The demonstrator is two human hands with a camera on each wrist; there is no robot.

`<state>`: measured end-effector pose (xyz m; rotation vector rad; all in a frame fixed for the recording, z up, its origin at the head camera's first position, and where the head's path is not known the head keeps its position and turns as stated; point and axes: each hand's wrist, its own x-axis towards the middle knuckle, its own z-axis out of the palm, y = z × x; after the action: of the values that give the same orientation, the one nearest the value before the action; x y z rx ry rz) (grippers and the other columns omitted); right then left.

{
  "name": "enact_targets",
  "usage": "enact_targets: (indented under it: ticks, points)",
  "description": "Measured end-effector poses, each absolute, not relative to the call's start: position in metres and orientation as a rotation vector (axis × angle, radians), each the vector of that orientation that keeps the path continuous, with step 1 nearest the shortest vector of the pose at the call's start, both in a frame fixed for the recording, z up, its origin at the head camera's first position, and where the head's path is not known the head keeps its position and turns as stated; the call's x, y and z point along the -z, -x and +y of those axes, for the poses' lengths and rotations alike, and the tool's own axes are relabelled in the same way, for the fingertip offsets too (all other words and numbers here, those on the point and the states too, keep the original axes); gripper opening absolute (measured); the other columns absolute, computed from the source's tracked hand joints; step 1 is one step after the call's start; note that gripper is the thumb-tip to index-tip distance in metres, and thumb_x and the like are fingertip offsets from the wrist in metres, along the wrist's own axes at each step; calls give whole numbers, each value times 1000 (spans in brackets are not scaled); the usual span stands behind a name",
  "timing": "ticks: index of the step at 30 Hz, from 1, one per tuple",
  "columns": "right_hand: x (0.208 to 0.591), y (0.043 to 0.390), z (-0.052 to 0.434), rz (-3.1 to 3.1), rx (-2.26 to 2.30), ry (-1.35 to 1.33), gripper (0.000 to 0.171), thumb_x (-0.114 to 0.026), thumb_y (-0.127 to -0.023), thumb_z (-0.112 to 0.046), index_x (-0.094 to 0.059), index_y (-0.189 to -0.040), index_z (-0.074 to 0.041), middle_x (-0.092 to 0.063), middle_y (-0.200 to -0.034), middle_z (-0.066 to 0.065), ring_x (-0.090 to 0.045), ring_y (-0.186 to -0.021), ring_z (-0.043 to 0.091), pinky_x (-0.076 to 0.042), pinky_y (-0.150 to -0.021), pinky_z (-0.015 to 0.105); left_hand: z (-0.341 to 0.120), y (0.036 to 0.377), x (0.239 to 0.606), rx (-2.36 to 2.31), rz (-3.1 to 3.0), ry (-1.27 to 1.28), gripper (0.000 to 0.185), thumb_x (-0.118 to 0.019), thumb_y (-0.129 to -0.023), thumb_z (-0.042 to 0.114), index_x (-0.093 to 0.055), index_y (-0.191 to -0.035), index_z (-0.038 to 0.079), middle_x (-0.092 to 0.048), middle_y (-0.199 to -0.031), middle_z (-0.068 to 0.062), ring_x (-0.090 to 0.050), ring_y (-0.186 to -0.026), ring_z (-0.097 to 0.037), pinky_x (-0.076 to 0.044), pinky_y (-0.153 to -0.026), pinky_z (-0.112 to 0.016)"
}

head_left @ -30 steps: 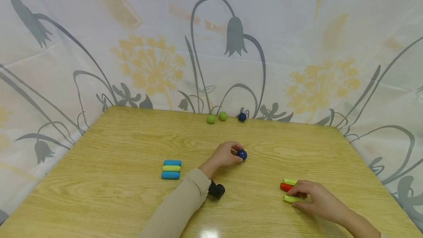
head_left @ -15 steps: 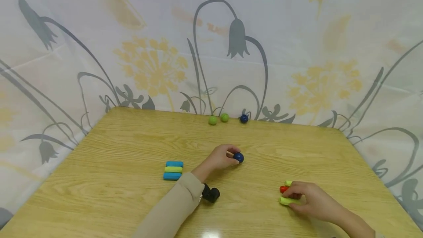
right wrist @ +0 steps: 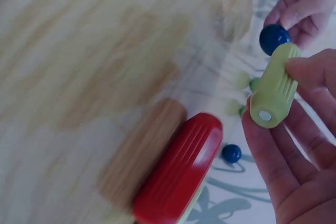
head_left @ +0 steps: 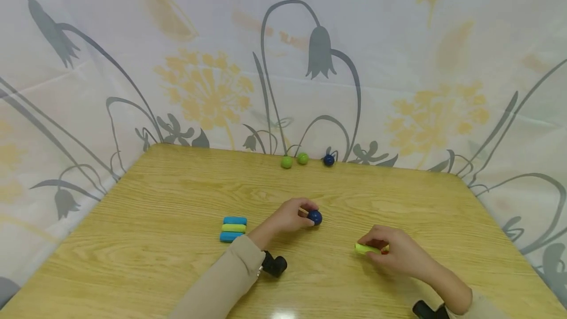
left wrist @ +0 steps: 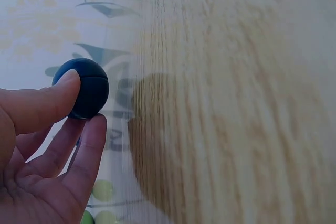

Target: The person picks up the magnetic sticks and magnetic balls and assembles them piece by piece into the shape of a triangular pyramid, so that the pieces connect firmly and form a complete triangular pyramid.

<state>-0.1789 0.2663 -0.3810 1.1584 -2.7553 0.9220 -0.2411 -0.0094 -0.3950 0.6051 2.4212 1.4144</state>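
My left hand [head_left: 290, 215] pinches a dark blue ball [head_left: 315, 217] between thumb and fingertips over the middle of the table. In the left wrist view the ball [left wrist: 86, 88] appears held up by the fingertips. To the right, my right hand [head_left: 400, 252] holds a yellow-green ribbed rod [head_left: 366, 249], its near end pointing toward the ball. A small pale disc sits in that rod's end face [right wrist: 265, 115] in the right wrist view. A red ribbed rod [right wrist: 178, 169] lies on the table below this hand, with a sliver of another yellow-green rod [right wrist: 193, 199] beside it.
Two blue rods [head_left: 231, 237] with a yellow-green rod [head_left: 233, 228] between them lie side by side on the left. Along the back edge are two green balls [head_left: 286, 162] and a dark blue ball [head_left: 329, 160], near the patterned curtain [head_left: 283, 63].
My right hand has lifted the nearer yellow-green rod from beside the red one and moved left and away from me. My left hand has drawn the blue ball slightly left and nearer.
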Motion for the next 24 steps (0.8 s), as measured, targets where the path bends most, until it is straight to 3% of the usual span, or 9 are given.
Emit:
enact_targets:
  ticks: [10,24]
  points:
    - [374,191,234,-2835,-909,-911,16,-70,-81,-5,-69,-98,-6,-62,-87,-4,-58,-75,8,-51,-62,25,-13,241,397,-1381,2411,-576,28,-64,-86,-1,-63,-112,6,-57,-111,-8,-57,-104,-26,-49,-84,-34]
    - [388,210,203,-2832,-1008,-828,16,-71,-81,-5,-69,-96,-1,-65,-85,2,-59,-71,11,-50,-61,24,-11,243,397,-1379,2404,-576,26,-63,-87,-1,-63,-113,6,-57,-111,-9,-57,-104,-27,-49,-84,-35]
